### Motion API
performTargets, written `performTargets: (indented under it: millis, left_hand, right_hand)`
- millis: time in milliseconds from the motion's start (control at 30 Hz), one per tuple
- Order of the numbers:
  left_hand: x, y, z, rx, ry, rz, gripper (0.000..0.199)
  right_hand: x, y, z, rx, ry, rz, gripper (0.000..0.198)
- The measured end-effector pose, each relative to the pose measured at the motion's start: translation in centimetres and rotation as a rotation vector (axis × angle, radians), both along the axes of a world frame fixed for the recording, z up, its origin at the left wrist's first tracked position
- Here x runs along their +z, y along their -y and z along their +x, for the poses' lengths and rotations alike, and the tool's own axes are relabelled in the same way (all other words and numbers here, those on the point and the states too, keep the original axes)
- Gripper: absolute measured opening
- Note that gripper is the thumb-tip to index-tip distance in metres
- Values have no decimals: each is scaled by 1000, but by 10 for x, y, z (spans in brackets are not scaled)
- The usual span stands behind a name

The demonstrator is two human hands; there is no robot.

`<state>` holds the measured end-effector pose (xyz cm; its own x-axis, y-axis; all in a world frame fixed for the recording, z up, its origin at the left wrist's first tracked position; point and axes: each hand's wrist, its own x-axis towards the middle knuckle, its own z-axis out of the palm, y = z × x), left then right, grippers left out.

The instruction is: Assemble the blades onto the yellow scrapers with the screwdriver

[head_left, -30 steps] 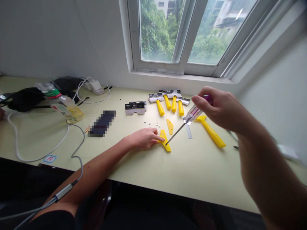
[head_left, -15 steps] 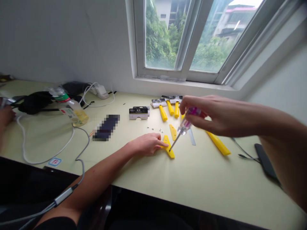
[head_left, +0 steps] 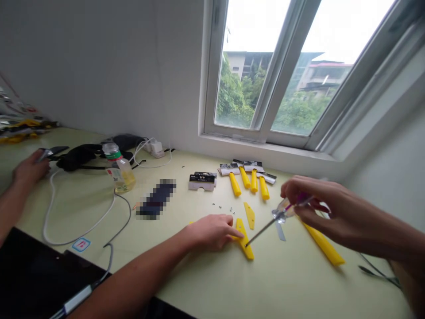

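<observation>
My left hand (head_left: pixel 212 232) lies on the table, its fingers closed round a yellow plastic scraper (head_left: pixel 247 252). The index finger presses on its flat head; a bit of yellow also shows behind the hand. In my right hand (head_left: pixel 315 204) is a screwdriver (head_left: pixel 264 232) with a clear and purple handle, held at a slant. Its tip touches the head near a hole. Beyond lie a loose yellow plate (head_left: pixel 249 215), a grey blade (head_left: pixel 280 231) and several tiny screws (head_left: pixel 232 210). A yellow handle (head_left: pixel 323 243) lies beneath my right hand.
Several yellow-handled tools (head_left: pixel 254 180) in card sleeves lie near the window. Small black-and-white boxes (head_left: pixel 201 181), a pixelated dark phone-like object (head_left: pixel 156 199) and a bottle (head_left: pixel 120 173) stand or lie leftward. A white cable (head_left: pixel 49 221) loops there. Another person's hand (head_left: pixel 31 170) holds something at far left.
The view has shifted, so the table sits lower. My right hand has swung down and right, tilting the screwdriver flatter while its tip stays on the yellow head. The other person's hand shows more.
</observation>
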<state>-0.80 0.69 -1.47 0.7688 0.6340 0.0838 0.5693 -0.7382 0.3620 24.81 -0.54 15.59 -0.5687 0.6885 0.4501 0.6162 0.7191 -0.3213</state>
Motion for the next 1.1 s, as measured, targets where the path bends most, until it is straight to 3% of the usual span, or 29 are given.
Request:
performTargets:
  millis: [67, 200, 300, 500, 567, 700, 767, 867, 1100]
  left_hand:
    - [2, 0, 0, -1, -6, -9, 37]
    - [5, -1, 1, -14, -13, -20, 39]
    - [5, -1, 1, -8, -25, -21, 39]
    - [2, -3, -1, -20, -8, -3, 40]
    - [3, -3, -1, -16, -2, 2, 41]
    - [9, -4, -2, -1, -7, 30, 41]
    - [11, -5, -5, 5, 2, 33, 41]
    - [12, -9, -11, 27, 30, 21, 41]
    - [26, -9, -20, 48, 25, -46, 38]
  right_hand:
    - [-7, 0, -9, -77, -12, -54, 17]
    - [-26, -4, -23, -276, -262, 15, 23]
    - [-33, -2, -24, -218, -392, -18, 29]
    - [-30, 8, -13, -78, -477, -22, 23]
    - [-26, 7, -8, -72, -576, 39, 21]
    - [-16, -1, -1, -208, -829, 311, 12]
    - [-12, -4, 0, -247, -924, 354, 8]
    - [-13, -7, -4, -208, -1003, 249, 9]
    - [-25, -19, -1, -141, -952, 32, 15]
